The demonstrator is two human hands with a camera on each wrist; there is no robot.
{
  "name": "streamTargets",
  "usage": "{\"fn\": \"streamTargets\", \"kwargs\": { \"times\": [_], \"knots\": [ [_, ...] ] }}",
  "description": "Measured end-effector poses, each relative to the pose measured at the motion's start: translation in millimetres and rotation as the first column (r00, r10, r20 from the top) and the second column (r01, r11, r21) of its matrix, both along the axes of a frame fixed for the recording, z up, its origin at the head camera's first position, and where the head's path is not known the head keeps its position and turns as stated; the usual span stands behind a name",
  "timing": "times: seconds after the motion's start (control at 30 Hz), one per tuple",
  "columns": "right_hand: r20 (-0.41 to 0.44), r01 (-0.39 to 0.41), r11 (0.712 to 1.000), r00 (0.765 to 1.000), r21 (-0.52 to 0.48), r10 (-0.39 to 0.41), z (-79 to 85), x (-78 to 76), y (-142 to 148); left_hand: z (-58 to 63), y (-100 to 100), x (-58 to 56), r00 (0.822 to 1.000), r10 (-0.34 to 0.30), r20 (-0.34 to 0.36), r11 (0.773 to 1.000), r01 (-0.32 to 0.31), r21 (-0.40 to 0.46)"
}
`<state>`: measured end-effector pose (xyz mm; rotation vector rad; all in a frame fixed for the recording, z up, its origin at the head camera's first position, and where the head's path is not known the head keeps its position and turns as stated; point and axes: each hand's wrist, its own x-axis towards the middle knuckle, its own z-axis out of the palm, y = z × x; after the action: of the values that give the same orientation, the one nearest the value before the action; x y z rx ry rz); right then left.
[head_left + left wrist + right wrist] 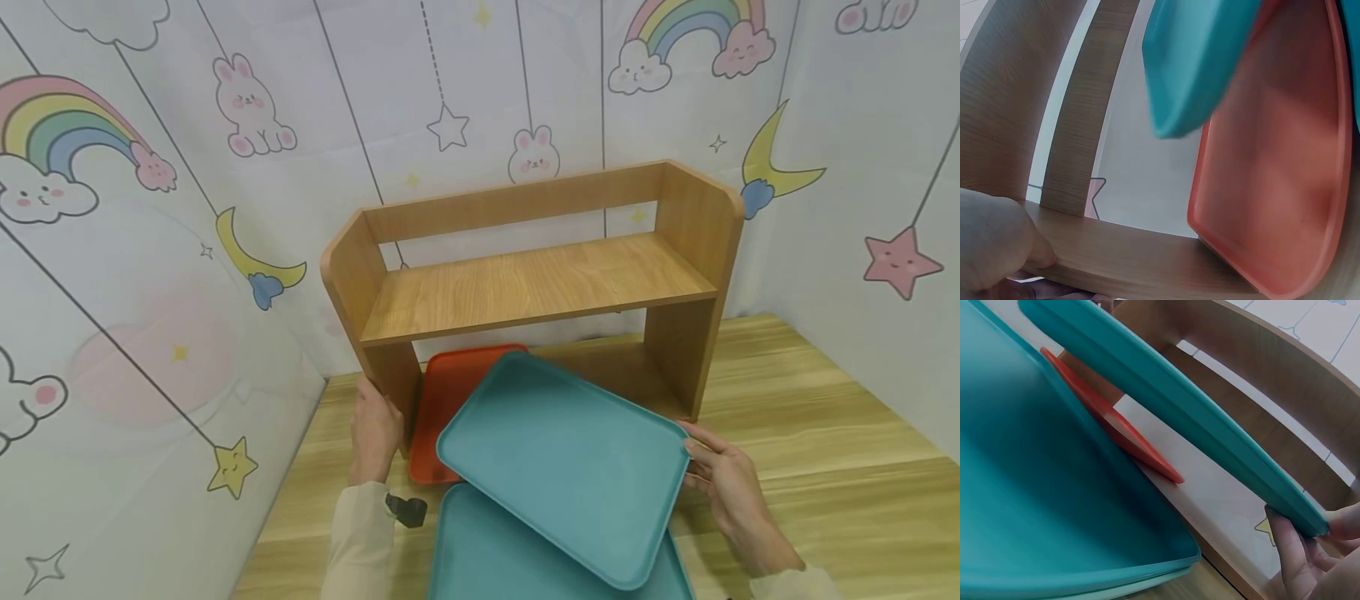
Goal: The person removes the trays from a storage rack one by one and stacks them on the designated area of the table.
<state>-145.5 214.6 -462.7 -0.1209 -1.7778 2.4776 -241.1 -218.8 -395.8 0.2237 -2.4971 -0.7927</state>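
Partly inside the shelf (540,279), red tray (442,400).

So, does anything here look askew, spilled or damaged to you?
The upper teal tray looks askew: held in the right hand's fingers, it slants across the lower teal tray instead of lining up. No spill or damage shows.

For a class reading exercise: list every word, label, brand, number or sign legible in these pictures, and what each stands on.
There are none to list.
Light-brown wooden shelf: no text visible.
Raised rectangular teal tray, lower rectangular teal tray and rectangular orange-red tray: no text visible.
White printed backdrop: drawings only, such as rabbits, rainbows and stars.
Small black wrist device: too small to tell.
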Motion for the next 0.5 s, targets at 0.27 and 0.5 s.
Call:
{"fn": "streamTargets", "kwargs": {
  "times": [0.27, 0.5],
  "knots": [
    [0.045, -0.015, 0.997, 0.999, 0.076, 0.011, -3.5, -1.2, -0.5, 0.1, -0.4, -0.1, 1.000, -0.003, 0.020, 1.000, 0.003, 0.002],
    [0.076, -0.047, 0.990, 0.996, 0.135, 0.037, -4.8, -1.5, -1.0, -0.5, -0.9, -1.3, 1.000, -0.008, 0.021, 1.000, 0.008, 0.005]
  ]
}}
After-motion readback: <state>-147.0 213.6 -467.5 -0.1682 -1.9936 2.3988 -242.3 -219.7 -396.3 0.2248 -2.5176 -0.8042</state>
